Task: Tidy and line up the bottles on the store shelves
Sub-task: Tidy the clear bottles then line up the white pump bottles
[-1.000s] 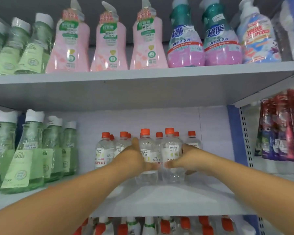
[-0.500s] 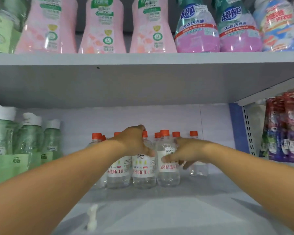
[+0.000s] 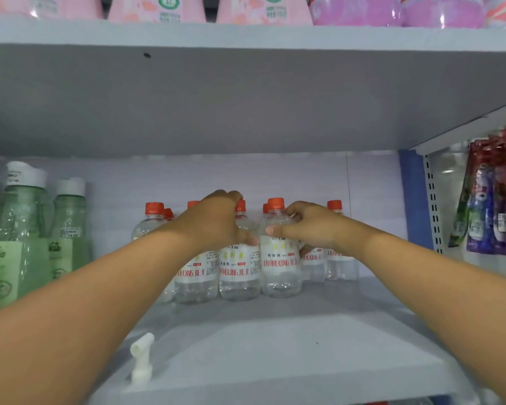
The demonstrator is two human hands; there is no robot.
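Now both hands are on the cluster of small clear bottles toward the back of the middle shelf (image 3: 275, 346). The right hand (image 3: 310, 229) has its grip curled round the shoulder of the front right bottle (image 3: 279, 264), thumb across the front just above the label and fingers wrapped behind by the neck. The left hand (image 3: 216, 220) is curled over the top of the neighbouring bottle (image 3: 238, 273), hiding most of its cap; its grip looks closed on that bottle, though the fingertips are out of sight behind it.

These bottles are transparent, filled with clear liquid, topped with orange-red caps and wrapped in white labels with red lettering and a small price sticker. They stand upright, touching one another, in a tight group with more of the same behind and to either side.

A white pump nozzle (image 3: 142, 358) pokes up at the shelf's front edge. Taller green bottles with white caps (image 3: 24, 229) stand at the left of the same shelf. Above, on the upper shelf (image 3: 246, 36), sit pink bottles (image 3: 263, 8). Colourful pouches (image 3: 497, 200) hang in the next bay to the right.
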